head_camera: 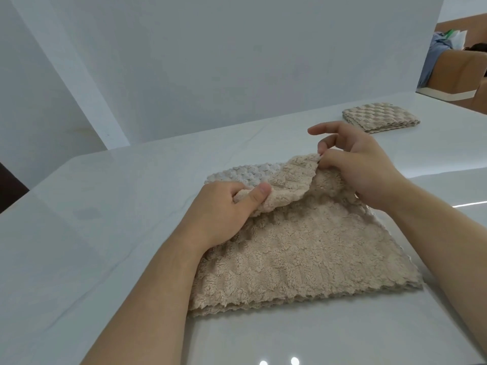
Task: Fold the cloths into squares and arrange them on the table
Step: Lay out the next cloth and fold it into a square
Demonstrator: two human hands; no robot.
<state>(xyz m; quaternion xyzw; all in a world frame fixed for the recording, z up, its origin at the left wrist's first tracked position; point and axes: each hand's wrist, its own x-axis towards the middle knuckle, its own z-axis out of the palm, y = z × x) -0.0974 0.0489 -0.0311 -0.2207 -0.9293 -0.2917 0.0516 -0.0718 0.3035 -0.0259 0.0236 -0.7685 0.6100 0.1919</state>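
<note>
A fluffy beige cloth (297, 251) lies on the white table (110, 233) in front of me, with its far edge lifted and curled back. My left hand (224, 212) pinches that raised edge at its left corner between thumb and fingers. My right hand (355, 164) pinches the same edge at its right corner, index finger stretched out. Under the lifted flap a paler bumpy surface (245, 175) shows; I cannot tell whether it is this cloth's other face or another cloth. A second beige cloth (379, 117), folded into a square, rests at the table's far right.
White wall panels (237, 61) rise behind the table's far edge. At the upper right, brown furniture (458, 67) holds bluish fabric. A dark gap (10, 188) borders the table at the left.
</note>
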